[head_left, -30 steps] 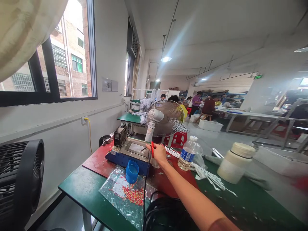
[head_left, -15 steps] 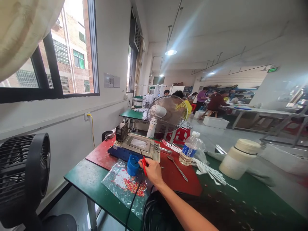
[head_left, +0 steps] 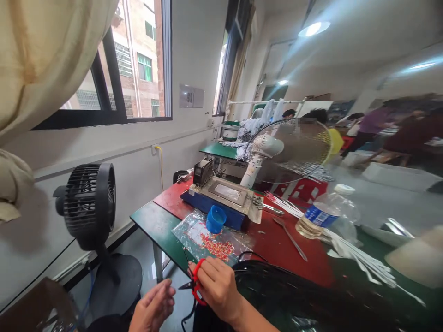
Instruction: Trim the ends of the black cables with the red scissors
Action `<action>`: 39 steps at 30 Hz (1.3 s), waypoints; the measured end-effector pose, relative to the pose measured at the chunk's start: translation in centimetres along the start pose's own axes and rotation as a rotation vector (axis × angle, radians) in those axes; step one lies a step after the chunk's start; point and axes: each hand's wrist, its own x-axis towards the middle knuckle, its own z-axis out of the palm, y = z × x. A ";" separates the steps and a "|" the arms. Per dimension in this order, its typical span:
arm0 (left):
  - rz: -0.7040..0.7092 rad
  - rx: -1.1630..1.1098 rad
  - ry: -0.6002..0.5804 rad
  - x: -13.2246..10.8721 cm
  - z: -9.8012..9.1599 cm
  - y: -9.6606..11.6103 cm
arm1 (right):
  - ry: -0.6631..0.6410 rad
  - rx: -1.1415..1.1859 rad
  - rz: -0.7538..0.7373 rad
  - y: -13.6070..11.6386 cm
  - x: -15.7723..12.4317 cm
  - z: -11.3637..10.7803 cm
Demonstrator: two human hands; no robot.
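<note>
My right hand (head_left: 219, 286) is closed round red-handled scissors (head_left: 198, 282), whose dark blades point left. A thin black cable (head_left: 188, 256) sticks up by its thumb and fingertips, and I cannot tell whether they pinch it. My left hand (head_left: 154, 304) is just left of the blade tips, its fingers loosely bent and nothing visible in them. Beyond the hands, small red and yellow pieces (head_left: 218, 246) lie on a clear plastic bag (head_left: 188, 235), with a blue cup (head_left: 216, 219) on its far side. A bundle of black cables (head_left: 277, 281) lies right of my right wrist.
Behind the cup stands a blue-based hot plate (head_left: 221, 210). A spoon (head_left: 290, 240), a water bottle (head_left: 316, 216) and white cable strips (head_left: 360, 253) occupy the table's right side. A white fan (head_left: 266, 147) stands behind, a black fan (head_left: 92, 203) at left. People sit and stand farther back.
My right hand has moved from beside the blue cup towards me, bringing the scissors and cable end. My left hand has come into view at the bottom. The view has swung left and down.
</note>
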 end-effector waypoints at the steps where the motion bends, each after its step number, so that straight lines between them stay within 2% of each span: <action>1: -0.039 -0.037 -0.005 -0.2 0.6 0.0 | -0.017 0.018 -0.027 -0.8 -0.3 0.4; 3: -0.091 -0.081 -0.041 -0.9 1.7 -0.2 | -0.042 0.069 -0.080 -2.0 -0.8 1.0; 6: -0.070 -0.160 -0.033 -1.8 2.5 -0.7 | -0.083 0.145 -0.160 -2.9 -1.9 1.7; 9: -0.063 -0.208 0.012 -1.8 2.2 -1.3 | -0.141 0.198 -0.221 -3.3 -2.7 2.3; 11: -0.029 -0.240 0.024 -1.5 1.7 -1.6 | -0.198 0.261 -0.189 -3.4 -2.9 2.6; 13: 0.029 -0.251 0.017 -1.2 1.2 -1.7 | -0.290 0.375 -0.035 -3.4 -2.7 2.7; 17: 0.095 -0.187 0.022 -0.9 0.5 -1.8 | -0.528 0.657 0.421 -3.1 -1.7 2.0; 22: 0.098 -0.128 0.107 -1.0 0.2 -1.8 | -0.855 1.123 0.751 -2.7 -2.0 2.1; 24: 0.104 -0.094 0.118 -1.1 0.1 -1.9 | -0.919 1.273 0.894 -2.8 -2.4 2.4; 26: 0.101 -0.052 0.133 -1.0 -0.1 -2.1 | -0.925 1.388 1.005 -2.9 -2.5 2.6; 29: 0.093 -0.024 0.145 -1.1 -0.2 -2.1 | -0.927 1.475 1.071 -3.0 -2.2 2.4; 39: 0.110 -0.007 0.139 -1.8 0.4 -1.7 | -0.962 1.516 1.107 -3.1 -2.3 2.2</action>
